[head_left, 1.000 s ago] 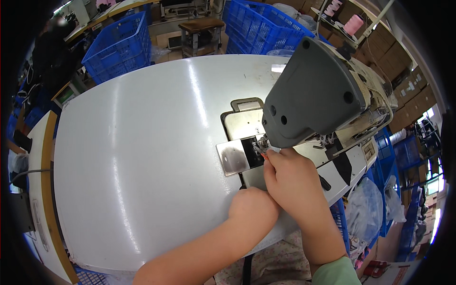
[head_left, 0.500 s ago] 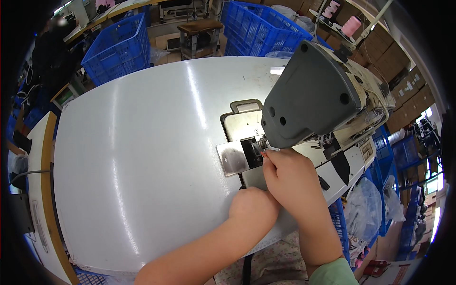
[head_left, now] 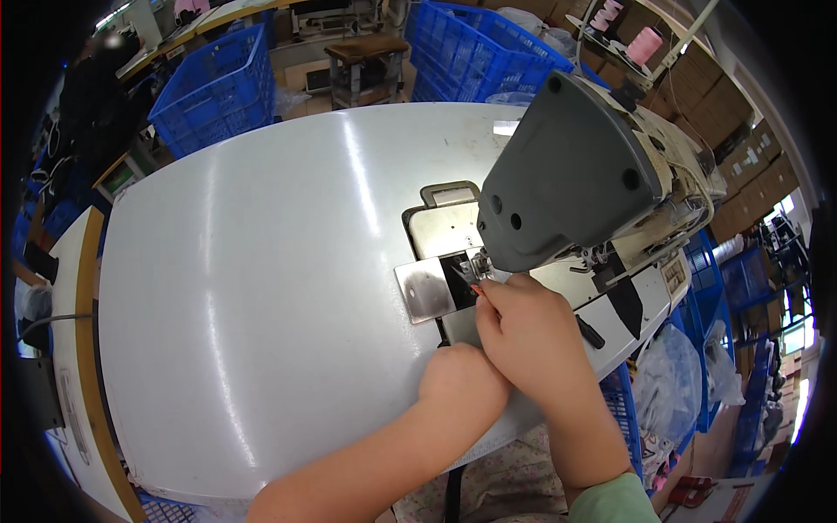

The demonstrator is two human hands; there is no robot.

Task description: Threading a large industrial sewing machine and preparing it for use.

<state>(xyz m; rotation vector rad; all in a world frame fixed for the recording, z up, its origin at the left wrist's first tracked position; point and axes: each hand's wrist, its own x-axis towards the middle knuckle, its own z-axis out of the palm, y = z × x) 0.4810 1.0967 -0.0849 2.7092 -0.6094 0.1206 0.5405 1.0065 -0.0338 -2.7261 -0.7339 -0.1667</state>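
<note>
My right hand (head_left: 527,327) is closed in a pinch around a small tool (head_left: 475,288) with an orange-red part and a thin metal tip; its exact kind is too small to tell. The tip reaches into the dark opening (head_left: 457,277) beside the needle area of a sewing machine (head_left: 567,174). A shiny metal slide plate (head_left: 425,290) is drawn out to the left of that opening. My left hand (head_left: 466,376) lies bent at the table's near edge, against my right wrist, and its fingers are hidden.
The white tabletop (head_left: 288,288) stretches to the left. A black-handled tool (head_left: 590,332) lies right of my right hand. Blue crates (head_left: 218,91) stand beyond the far edge. Pink thread cones (head_left: 644,46) sit on a stand behind the machine. Plastic bags (head_left: 667,383) hang at the right.
My right hand has moved slightly left and nearer to me. More of the tool's orange-red part and metal tip now shows over the opening. The left arm is nearly unchanged.
</note>
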